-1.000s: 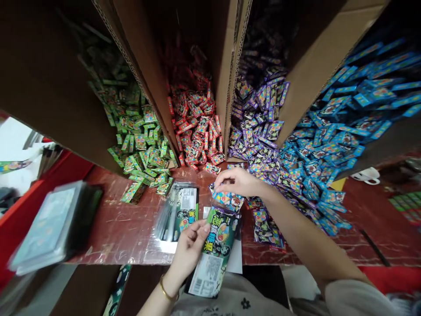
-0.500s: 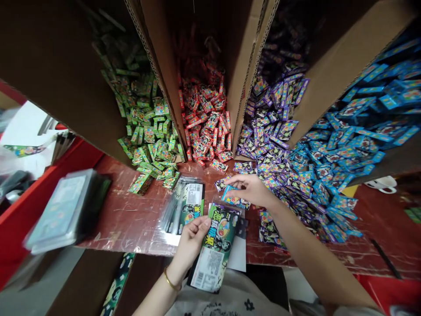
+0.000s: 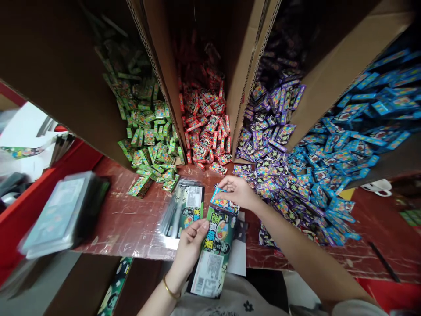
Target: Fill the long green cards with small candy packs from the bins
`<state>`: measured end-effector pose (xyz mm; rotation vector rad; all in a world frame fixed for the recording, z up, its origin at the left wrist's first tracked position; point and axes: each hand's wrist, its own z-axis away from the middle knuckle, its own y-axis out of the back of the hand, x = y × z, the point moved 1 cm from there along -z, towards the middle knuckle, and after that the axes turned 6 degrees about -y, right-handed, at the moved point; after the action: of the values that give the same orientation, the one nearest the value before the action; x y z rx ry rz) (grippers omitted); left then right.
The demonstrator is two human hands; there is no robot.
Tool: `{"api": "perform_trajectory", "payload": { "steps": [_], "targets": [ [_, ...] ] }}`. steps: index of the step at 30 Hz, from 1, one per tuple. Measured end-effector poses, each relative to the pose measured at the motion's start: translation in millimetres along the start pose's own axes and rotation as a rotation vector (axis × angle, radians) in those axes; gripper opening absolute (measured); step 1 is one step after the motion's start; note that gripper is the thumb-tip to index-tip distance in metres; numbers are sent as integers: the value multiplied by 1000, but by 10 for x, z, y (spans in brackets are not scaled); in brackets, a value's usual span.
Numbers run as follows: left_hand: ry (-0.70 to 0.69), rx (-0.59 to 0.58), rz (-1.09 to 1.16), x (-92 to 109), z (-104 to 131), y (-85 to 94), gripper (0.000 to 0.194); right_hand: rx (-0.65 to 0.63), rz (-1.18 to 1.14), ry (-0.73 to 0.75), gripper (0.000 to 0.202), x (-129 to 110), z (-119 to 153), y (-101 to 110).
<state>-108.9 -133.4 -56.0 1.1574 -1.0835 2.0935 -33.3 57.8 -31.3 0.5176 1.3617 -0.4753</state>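
Note:
My left hand (image 3: 193, 239) is closed on the edge of a green and black printed pouch (image 3: 213, 259), thumb on top. The pouch slants towards my body with its top end away from me. At that top end my right hand (image 3: 237, 191) pinches a small blue candy packet (image 3: 223, 202), which lies right at the pouch's upper edge. Whether the packet's lower edge is inside the pouch I cannot tell. Left of the pouch lies a stack of similar clear-topped pouches (image 3: 184, 210) on the red table.
Cardboard dividers (image 3: 154, 70) separate heaps of green packets (image 3: 151, 136), red packets (image 3: 207, 118), purple packets (image 3: 269, 127) and blue packets (image 3: 342, 145). Purple and blue ones spill onto the red table (image 3: 125, 219). A stack of plastic sleeves (image 3: 59, 213) stands at the left edge.
My right hand has moved left and slightly nearer with the blue packet, bringing it to the pouch's top edge. My left hand and the pouch have hardly moved.

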Motion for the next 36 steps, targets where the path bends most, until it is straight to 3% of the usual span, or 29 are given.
{"api": "perform_trajectory", "payload": {
  "steps": [5, 10, 13, 22, 26, 32, 36],
  "targets": [
    [-5, 28, -4, -31, -3, 12, 28, -53, 139, 29, 33, 103, 189, 26],
    [11, 31, -20, -40, 26, -14, 27, 52, 129, -2, 33, 235, 353, 17],
    [1, 33, -30, -41, 52, -20, 27, 87, 103, -20, 33, 280, 385, -16],
    [9, 50, -39, -48, 72, 14, 33, 12, 41, -19, 31, 268, 373, 7],
    [-26, 27, -88, -81, 72, 32, 33, -25, 28, 9, 36, 172, 392, 57],
    [-3, 2, -105, -52, 90, -32, 34, -287, 302, 116, 28, -108, 384, 167],
    [-24, 19, -98, -30, 81, -51, 36, -301, 357, 126, 23, -234, 366, 197]
  ]
}}
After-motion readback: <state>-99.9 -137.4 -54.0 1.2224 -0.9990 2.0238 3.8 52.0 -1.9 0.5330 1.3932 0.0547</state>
